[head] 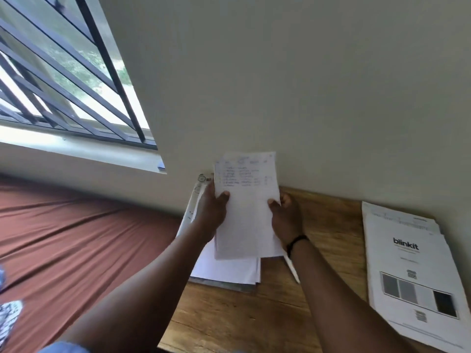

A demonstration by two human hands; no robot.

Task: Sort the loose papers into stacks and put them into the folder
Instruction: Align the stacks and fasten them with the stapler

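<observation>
Matt white paper sheets [246, 212]; grainy wooden table [328, 225]; creased cloth bedsheet [76, 238]

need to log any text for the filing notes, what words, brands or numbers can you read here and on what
"blinkit" – printed in bold on the top sheet of the stack of papers at the right of the wooden table.
Small print, grey blocks and codes below it on that sheet: too small to read.
Handwritten blue lines on the sheet held up by the left hand and right hand: too blurred to read.
No other text is legible.
</observation>
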